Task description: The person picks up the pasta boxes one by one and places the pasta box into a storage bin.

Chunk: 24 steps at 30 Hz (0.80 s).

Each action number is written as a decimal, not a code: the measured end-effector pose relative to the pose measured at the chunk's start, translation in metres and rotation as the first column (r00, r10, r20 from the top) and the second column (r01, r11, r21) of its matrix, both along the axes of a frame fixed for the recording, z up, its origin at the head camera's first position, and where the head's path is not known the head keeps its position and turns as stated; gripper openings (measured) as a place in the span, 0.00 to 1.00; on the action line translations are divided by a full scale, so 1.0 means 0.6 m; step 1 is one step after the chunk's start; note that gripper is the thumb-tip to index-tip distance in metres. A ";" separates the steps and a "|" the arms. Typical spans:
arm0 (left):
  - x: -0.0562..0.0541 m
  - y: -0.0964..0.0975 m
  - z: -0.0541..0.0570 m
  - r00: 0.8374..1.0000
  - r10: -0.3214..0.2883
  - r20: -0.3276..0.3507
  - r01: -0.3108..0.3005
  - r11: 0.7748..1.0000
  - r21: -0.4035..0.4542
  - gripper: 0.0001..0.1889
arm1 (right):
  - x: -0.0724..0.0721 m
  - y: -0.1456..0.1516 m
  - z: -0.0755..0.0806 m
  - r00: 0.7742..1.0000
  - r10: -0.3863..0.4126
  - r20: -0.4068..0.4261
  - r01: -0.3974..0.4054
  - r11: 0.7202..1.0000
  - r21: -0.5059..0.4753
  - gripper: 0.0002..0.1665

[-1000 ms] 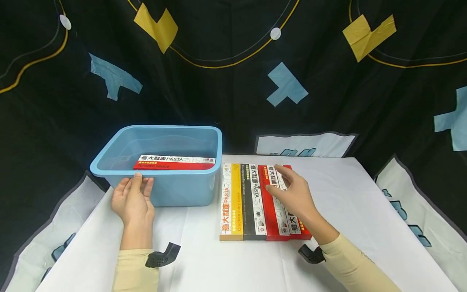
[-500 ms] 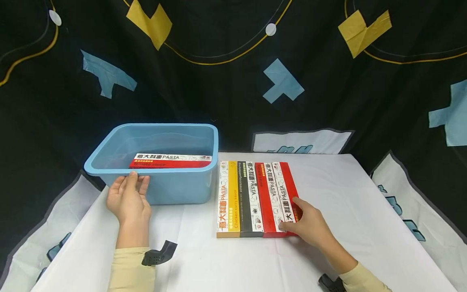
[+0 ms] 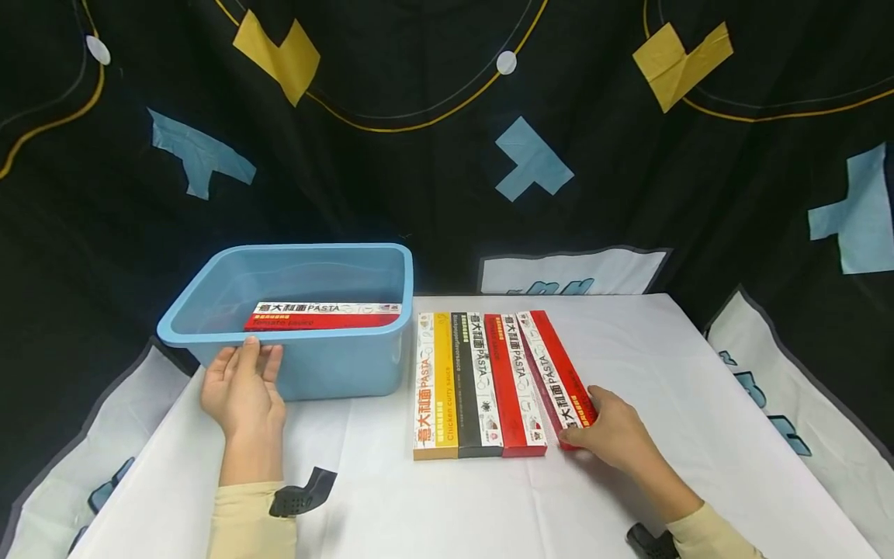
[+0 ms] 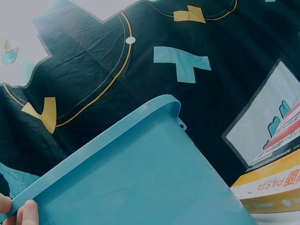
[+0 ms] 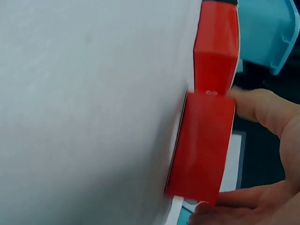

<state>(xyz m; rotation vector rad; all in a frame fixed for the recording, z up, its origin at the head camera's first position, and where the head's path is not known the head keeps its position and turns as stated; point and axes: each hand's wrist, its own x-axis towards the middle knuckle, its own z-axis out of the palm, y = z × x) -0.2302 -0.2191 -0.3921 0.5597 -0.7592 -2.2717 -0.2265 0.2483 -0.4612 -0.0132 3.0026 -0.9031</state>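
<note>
My left hand (image 3: 244, 392) pinches the front rim of a blue plastic tub (image 3: 342, 365), thumb over the edge and fingers under it. Inside the tub lies a red-and-white pasta box (image 3: 324, 317) labelled Tomato sauce. At the right, my right hand (image 3: 618, 431) grips the near end of another red-and-white pasta box (image 3: 559, 373), its thumb and fingers on opposite sides. That box is angled away from its neighbours at the near end. Left of it lie a red pasta box (image 3: 513, 380), a black one (image 3: 477, 380) and a yellow one (image 3: 436, 388), side by side.
A white cloth covers the table (image 3: 377, 497). Behind it hangs a black curtain (image 3: 391, 186) with yellow and blue patches. The tub stands at the left, close beside the yellow box.
My right hand moved from above the boxes to the near end of the rightmost one and gripped it. That box's near end has swung right. My left hand stays on the rim.
</note>
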 end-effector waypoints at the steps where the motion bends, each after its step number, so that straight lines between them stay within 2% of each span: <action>1: 0.000 -0.001 0.000 1.000 -0.001 -0.005 0.001 1.000 0.001 0.27 | 0.001 0.003 0.001 1.000 -0.014 0.005 0.014 1.000 0.013 0.51; 4: -0.001 -0.004 0.002 1.000 0.001 -0.019 0.000 1.000 0.002 0.26 | 0.002 0.010 0.002 0.999 -0.050 0.002 0.049 0.995 0.081 0.49; 7: -0.001 -0.005 0.004 1.000 0.006 -0.021 -0.006 1.000 -0.012 0.25 | 0.002 0.012 0.001 0.998 -0.055 0.001 0.054 0.985 0.166 0.53; 11: 0.000 -0.007 0.004 1.000 0.012 -0.018 -0.012 1.000 -0.010 0.24 | -0.001 0.013 -0.002 0.999 -0.044 -0.010 0.045 0.980 0.195 0.55; 15: 0.002 -0.006 0.001 1.000 0.011 -0.010 -0.011 1.000 -0.007 0.24 | 0.001 0.025 0.001 0.995 -0.076 -0.062 0.083 0.990 0.116 0.51; 18: 0.002 -0.003 -0.001 1.000 0.014 -0.007 -0.014 1.000 -0.009 0.24 | 0.007 0.040 0.013 0.986 -0.128 -0.107 0.129 0.992 0.005 0.49; 24: 0.001 0.002 -0.002 1.000 0.013 -0.011 -0.013 1.000 -0.013 0.25 | 0.020 0.067 0.052 0.943 -0.281 -0.178 0.243 0.948 -0.206 0.48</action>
